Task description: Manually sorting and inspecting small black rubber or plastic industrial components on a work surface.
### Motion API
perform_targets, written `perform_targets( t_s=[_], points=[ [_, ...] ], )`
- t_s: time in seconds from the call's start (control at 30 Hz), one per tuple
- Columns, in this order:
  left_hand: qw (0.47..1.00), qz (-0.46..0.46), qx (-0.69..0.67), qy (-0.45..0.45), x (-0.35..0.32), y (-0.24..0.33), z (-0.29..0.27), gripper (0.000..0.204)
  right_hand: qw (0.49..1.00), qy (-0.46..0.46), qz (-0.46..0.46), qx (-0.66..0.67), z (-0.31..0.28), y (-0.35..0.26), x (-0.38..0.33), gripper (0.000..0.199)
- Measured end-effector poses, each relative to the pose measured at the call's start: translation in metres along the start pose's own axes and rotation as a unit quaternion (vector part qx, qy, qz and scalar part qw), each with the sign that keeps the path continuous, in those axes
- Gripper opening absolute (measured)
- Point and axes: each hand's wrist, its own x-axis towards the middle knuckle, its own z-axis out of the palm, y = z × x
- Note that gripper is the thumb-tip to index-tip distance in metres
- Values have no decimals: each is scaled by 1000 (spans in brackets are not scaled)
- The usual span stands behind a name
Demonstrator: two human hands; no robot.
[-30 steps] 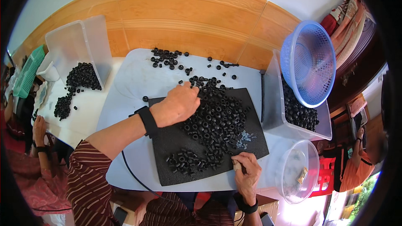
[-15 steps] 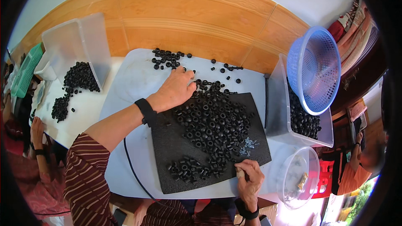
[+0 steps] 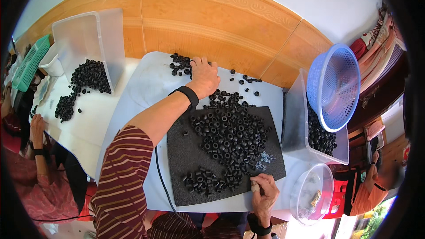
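Across the worktop (image 3: 146,84), the left hand (image 3: 204,80) is now reaching outlying beads (image 3: 180,66), fingers half-curled. Right hand (image 3: 265,193) is bunching by the mat (image 3: 178,150); grips unclear.

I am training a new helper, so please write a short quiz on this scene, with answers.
1. Choose: the round perforated basket is A) green, B) blue, C) red.
2. True or false: the right hand holds that basket.
3. Which hand is at the black parts near the wall?

Key:
1. B.
2. False; it is at the dark mat's near edge.
3. The left hand.
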Motion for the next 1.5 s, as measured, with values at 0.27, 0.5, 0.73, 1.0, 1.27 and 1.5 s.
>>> perform_targets(
  t_s=[0.27, 0.5, 0.73, 1.0, 1.27, 1.5],
  points=[
    [997, -50, 59, 26, 16, -6, 22, 45, 999, 18, -40, 3, 2, 4, 1, 17],
    [995, 1, 78, -62, -1, 12, 7, 39, 999, 19, -28, 4, 2, -2, 1, 17],
    [998, 37, 27, -46, -17, 22, -7, 43, 998, 25, -58, -18, 2, 2, 1, 16],
    [996, -12, 88, -13, -2, 1, 10, 40, 999, 15, -28, -6, 3, 4, 1, 16],
    [999, 11, -44, -23, -9, 5, 12, 34, 999, 19, -43, -10, 3, 1, 1, 16],
    [999, 10, 52, -9, -10, 3, 5, 38, 999, 17, -34, -1, 3, -1, 1, 16]
  ],
)
